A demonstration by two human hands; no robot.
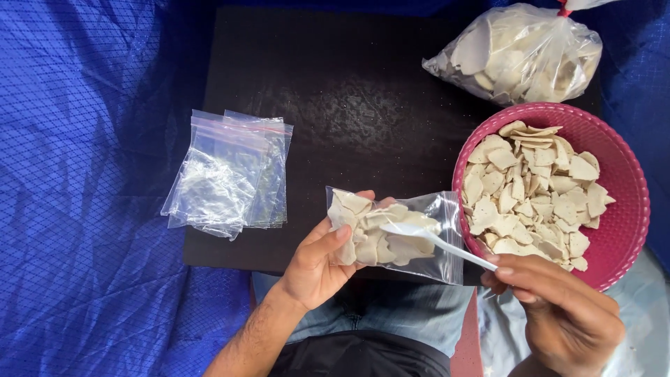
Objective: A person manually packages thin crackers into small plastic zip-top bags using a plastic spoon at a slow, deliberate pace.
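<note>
Holding a small clear bag [398, 234] of pale chips at its closed end, the left hand [317, 262] has its fingers [333, 241] curled over the near face and the thumb tip showing at the top edge, so the bag lies across the fingertips and juts toward the pink basket [624, 209]. Mouth of the bag: turned to the basket, just beside its rim. Right hand [558, 307]: below the basket's near rim, fingers pinched on the handle of a white plastic spoon [436, 242]; the spoon's bowl lies inside the bag on the chips. Basket contents: a loose heap of pale, flat chips [534, 188]. Beyond the basket, touching its far rim: a large tied bag [520, 52] of the same chips. Well apart from the basket, past the held bag: a stack of empty clear bags [230, 171] with a red strip along the top. All rest on a black board [363, 91] over blue cloth [84, 188].
</note>
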